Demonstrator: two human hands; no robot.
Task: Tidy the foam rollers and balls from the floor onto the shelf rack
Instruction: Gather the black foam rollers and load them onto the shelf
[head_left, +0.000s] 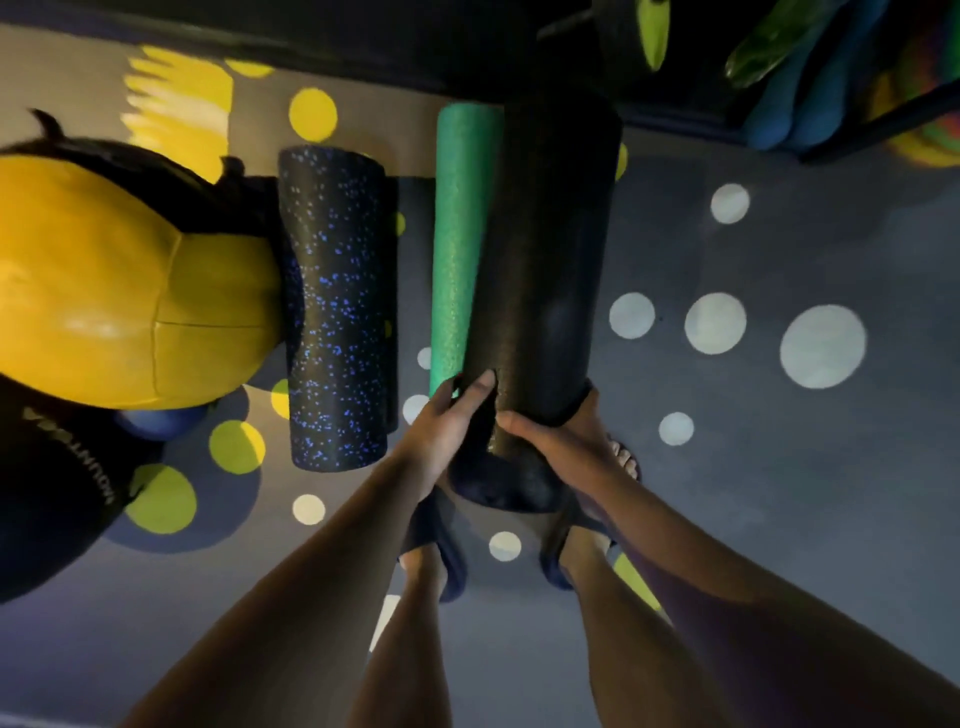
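A long black foam roller (550, 249) stands lengthwise in front of me, its near end raised above my feet. My left hand (447, 426) grips its near end from the left and my right hand (556, 439) grips it from the right. A thinner green foam roller (460, 244) lies on the floor just left of it. Further left lies a black roller with blue speckles (335, 306). A large yellow ball (119, 291) rests at the far left, with a small blue ball (150, 421) under its near side. The shelf rack (883, 122) is at the top right.
The floor is a grey carpet (779, 493) with white and yellow dots. Blue rollers (810, 98) and green items sit on the rack. A dark bag with white lettering (57, 499) lies at the lower left. My feet in dark sandals (436, 545) stand below the roller.
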